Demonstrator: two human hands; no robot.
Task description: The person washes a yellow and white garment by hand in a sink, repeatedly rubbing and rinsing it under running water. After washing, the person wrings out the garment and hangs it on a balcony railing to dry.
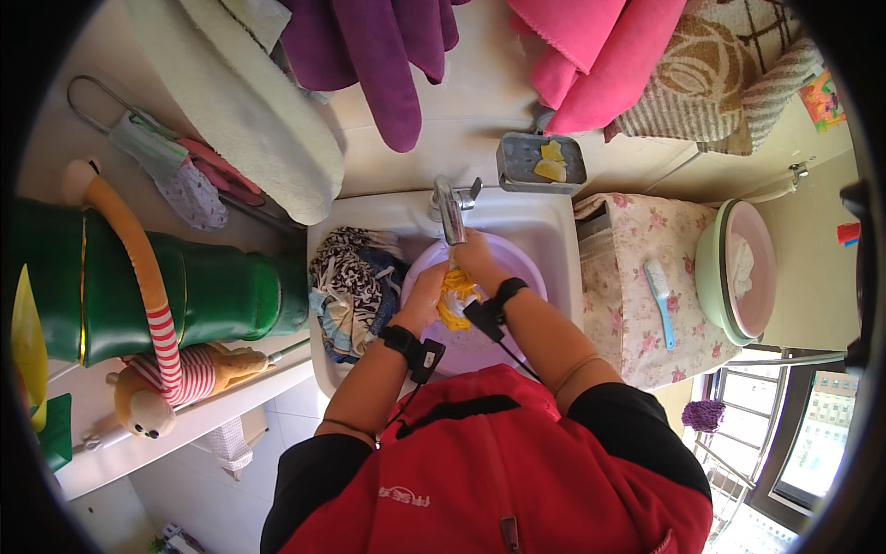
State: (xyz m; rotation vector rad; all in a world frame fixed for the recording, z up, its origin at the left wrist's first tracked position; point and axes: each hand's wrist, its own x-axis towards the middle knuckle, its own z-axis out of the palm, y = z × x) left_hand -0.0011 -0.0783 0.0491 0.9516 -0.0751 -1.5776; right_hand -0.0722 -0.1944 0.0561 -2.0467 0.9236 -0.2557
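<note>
Under the chrome faucet point(451, 211), both hands grip a wet yellow-and-white cloth point(453, 301). My left hand point(427, 296) holds its left side. My right hand point(479, 257) has the upper end, right by the spout, with the fingers partly hidden. Below the cloth is a lilac plastic basin point(516, 266) with cloudy, sudsy water in it. The basin stands inside a white sink point(564, 256). A heap of patterned clothes point(356, 291), some black-and-white and some blue, lies in the sink's left side, beside the basin.
A grey soap dish point(516, 166) with yellow soap pieces is fixed to the wall. Right of the sink, a floral cover point(623, 325) carries a blue-handled brush point(659, 298) and stacked basins point(716, 277). Purple point(384, 76) and pink towels point(595, 76) hang above. A plush monkey point(149, 408) hangs left.
</note>
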